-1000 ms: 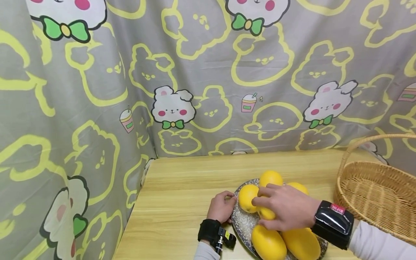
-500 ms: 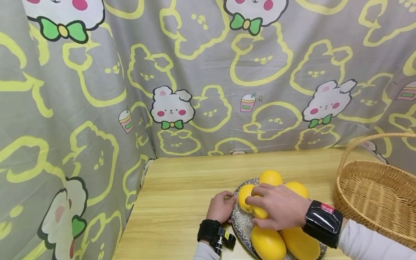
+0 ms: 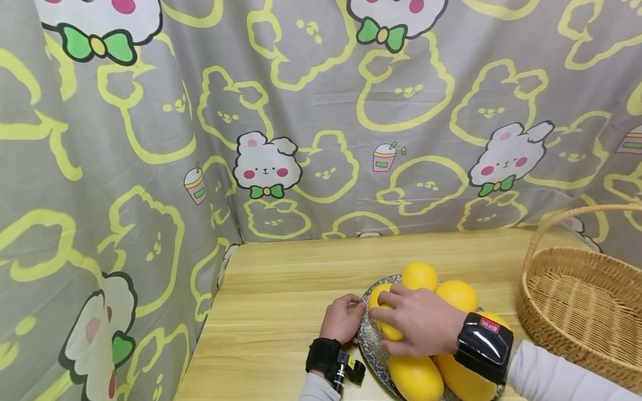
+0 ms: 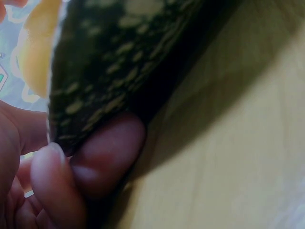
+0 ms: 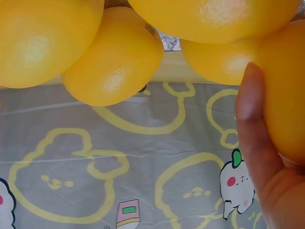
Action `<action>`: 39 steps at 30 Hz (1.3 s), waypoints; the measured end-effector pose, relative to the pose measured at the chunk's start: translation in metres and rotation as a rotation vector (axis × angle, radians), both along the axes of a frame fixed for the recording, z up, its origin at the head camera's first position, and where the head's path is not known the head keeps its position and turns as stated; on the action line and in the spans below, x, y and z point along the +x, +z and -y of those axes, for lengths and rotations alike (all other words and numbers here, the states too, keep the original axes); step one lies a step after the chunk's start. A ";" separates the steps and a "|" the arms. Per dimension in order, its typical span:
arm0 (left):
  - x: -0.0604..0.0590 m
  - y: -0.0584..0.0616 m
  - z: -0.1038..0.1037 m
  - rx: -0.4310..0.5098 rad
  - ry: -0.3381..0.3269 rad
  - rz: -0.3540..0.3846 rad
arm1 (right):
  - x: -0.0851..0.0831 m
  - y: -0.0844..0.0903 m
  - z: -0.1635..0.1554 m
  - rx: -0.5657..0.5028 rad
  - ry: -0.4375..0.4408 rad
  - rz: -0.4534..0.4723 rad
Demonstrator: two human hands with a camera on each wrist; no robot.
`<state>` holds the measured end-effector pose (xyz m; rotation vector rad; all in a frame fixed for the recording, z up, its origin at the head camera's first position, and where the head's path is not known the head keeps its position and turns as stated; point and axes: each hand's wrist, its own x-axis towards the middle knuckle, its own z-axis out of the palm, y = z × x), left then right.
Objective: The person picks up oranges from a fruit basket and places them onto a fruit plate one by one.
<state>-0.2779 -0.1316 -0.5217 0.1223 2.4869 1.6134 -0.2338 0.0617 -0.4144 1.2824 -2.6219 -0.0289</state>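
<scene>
My left hand (image 3: 343, 319) pinches the left rim of a speckled grey oval plate (image 3: 370, 341). In the left wrist view, a fingertip (image 4: 112, 152) lies against the plate's dark underside (image 4: 109, 57). Over the plate, my right hand (image 3: 418, 320) holds a yellow mango (image 3: 391, 332), mostly hidden under the palm. The right wrist view shows a finger along the side of this mango (image 5: 288, 100). Several more mangoes lie on the plate, among them one at the back (image 3: 419, 277), one at the front left (image 3: 416, 377) and one partly under the right fingers (image 3: 378, 295).
A wicker basket (image 3: 526, 295) with a tall arched handle stands to the right of the plate. The wooden table (image 3: 271, 312) reaches back to a grey curtain (image 3: 321, 111) with bear drawings, which also hangs along the left side.
My right hand has shifted left across the plate with the mango in its grip. A mango on the plate's right side now shows behind the wrist. The left hand has stayed at the rim.
</scene>
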 end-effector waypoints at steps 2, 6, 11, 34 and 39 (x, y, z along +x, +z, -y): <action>0.000 0.000 0.000 0.001 0.000 0.001 | 0.000 -0.002 0.002 0.007 0.013 -0.017; -0.002 0.000 -0.001 0.001 0.003 0.000 | 0.000 -0.004 0.005 0.029 0.027 -0.018; -0.001 0.001 -0.002 -0.006 0.006 0.000 | 0.000 -0.006 0.006 0.045 0.039 -0.010; -0.003 -0.002 0.000 -0.024 0.009 -0.007 | 0.000 -0.018 0.010 0.067 0.053 -0.104; -0.003 -0.002 -0.001 -0.020 0.005 -0.006 | 0.002 -0.020 0.010 0.054 0.050 -0.112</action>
